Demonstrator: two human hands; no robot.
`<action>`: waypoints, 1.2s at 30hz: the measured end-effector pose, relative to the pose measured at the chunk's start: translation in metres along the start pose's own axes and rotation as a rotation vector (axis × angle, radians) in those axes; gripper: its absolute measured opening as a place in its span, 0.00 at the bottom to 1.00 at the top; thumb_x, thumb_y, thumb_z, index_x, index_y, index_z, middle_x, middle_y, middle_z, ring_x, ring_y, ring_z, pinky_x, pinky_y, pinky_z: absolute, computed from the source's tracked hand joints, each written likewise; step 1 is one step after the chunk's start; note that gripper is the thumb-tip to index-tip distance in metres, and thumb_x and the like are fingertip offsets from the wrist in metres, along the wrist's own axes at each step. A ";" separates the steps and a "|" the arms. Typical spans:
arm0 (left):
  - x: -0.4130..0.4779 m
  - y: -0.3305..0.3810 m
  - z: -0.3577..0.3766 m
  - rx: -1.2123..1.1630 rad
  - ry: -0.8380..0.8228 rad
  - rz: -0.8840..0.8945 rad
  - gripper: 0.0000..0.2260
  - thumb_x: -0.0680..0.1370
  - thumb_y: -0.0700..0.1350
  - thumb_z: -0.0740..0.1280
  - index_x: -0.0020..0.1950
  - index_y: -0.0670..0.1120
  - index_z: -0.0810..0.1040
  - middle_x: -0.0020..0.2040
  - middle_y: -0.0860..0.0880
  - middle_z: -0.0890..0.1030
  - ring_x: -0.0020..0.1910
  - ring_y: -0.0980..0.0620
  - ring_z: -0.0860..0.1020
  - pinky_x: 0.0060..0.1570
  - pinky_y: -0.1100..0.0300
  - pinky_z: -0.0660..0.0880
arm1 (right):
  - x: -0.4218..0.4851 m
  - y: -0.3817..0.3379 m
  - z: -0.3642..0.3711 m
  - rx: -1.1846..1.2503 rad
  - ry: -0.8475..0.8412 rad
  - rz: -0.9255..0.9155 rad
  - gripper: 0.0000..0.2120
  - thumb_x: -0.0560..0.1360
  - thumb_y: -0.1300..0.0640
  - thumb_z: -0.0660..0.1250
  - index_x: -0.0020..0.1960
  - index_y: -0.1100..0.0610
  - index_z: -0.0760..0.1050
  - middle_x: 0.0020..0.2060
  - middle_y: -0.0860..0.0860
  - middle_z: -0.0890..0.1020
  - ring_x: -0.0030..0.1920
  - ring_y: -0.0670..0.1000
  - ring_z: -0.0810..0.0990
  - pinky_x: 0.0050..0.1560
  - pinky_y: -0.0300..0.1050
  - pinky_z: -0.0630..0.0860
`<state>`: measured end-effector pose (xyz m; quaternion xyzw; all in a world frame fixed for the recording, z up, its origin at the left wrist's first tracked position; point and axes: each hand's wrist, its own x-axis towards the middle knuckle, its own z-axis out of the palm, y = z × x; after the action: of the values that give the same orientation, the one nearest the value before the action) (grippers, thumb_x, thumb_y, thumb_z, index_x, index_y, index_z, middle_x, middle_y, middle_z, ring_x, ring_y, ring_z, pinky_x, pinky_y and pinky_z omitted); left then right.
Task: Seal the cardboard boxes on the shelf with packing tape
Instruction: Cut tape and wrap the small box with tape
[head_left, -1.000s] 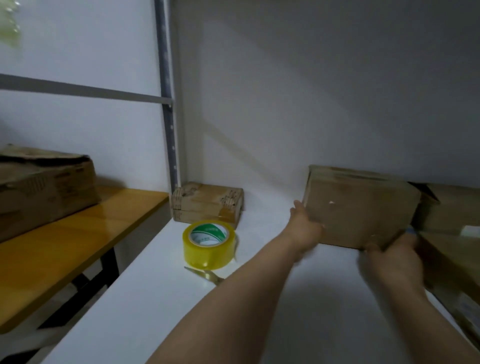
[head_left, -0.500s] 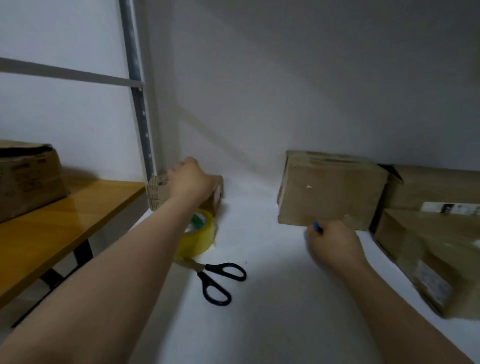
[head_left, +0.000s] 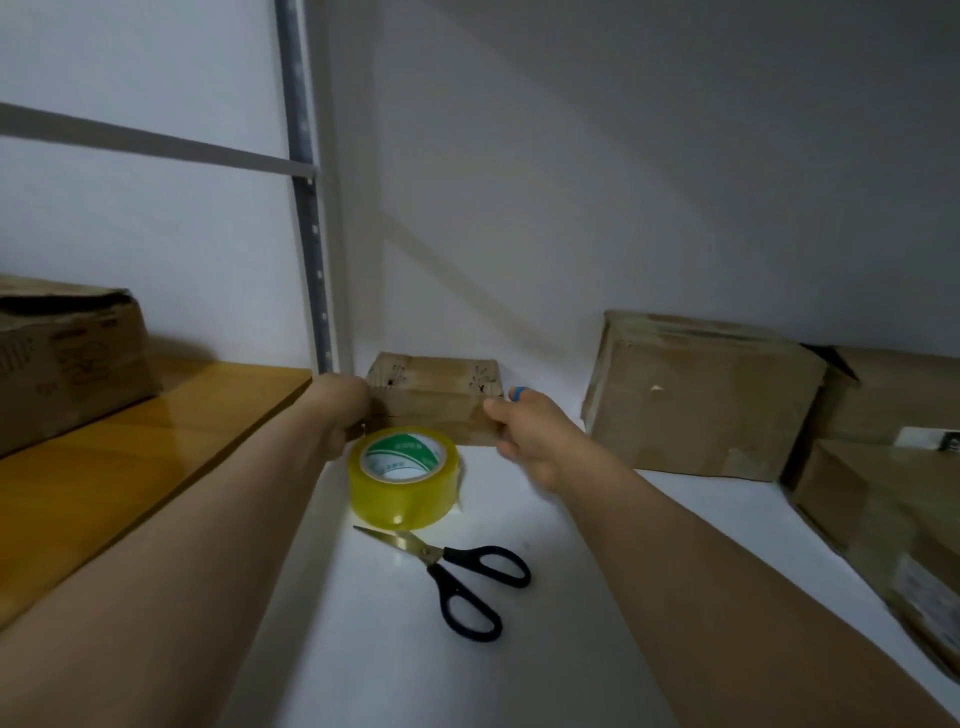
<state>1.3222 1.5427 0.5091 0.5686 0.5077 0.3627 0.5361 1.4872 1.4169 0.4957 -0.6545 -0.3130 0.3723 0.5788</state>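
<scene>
Our left hand (head_left: 344, 410) at left end of small box (head_left: 434, 402); fingers hidden behind wrist, we cannot tell their hold. Our right hand (head_left: 524, 434) blurred, fingers curled round box's right end. Small box sits in shelf (head_left: 395, 665) back corner. Tape roll (head_left: 405, 475) just before it, scissors (head_left: 457, 577) nearer. Bigger box (head_left: 696, 400) to right; boxes beyond cut off.

Print on small box (head_left: 434, 400), tape (head_left: 404, 483) — illegible
</scene>
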 end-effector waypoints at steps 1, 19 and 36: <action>-0.003 0.002 0.000 -0.017 -0.038 0.002 0.11 0.79 0.27 0.56 0.44 0.37 0.75 0.46 0.37 0.79 0.45 0.41 0.78 0.57 0.47 0.79 | 0.004 0.002 0.000 0.055 0.012 0.023 0.17 0.83 0.59 0.63 0.71 0.56 0.67 0.62 0.54 0.79 0.57 0.52 0.79 0.52 0.41 0.75; -0.140 -0.004 0.050 -0.407 -0.380 0.248 0.14 0.67 0.36 0.66 0.49 0.44 0.68 0.47 0.44 0.77 0.46 0.44 0.76 0.41 0.53 0.72 | -0.144 -0.003 -0.098 -0.072 0.183 -0.268 0.18 0.82 0.47 0.64 0.70 0.42 0.65 0.54 0.44 0.81 0.55 0.49 0.80 0.60 0.53 0.77; -0.146 -0.014 0.017 -0.429 -0.770 0.454 0.10 0.78 0.45 0.65 0.57 0.50 0.83 0.51 0.49 0.83 0.53 0.50 0.81 0.52 0.55 0.80 | -0.164 0.008 -0.137 -0.070 -0.082 -0.513 0.47 0.65 0.53 0.80 0.76 0.42 0.58 0.66 0.49 0.78 0.64 0.46 0.80 0.59 0.45 0.80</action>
<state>1.3035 1.3962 0.5122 0.6342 0.0503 0.3304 0.6972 1.5170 1.2062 0.5153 -0.5577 -0.5046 0.2288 0.6180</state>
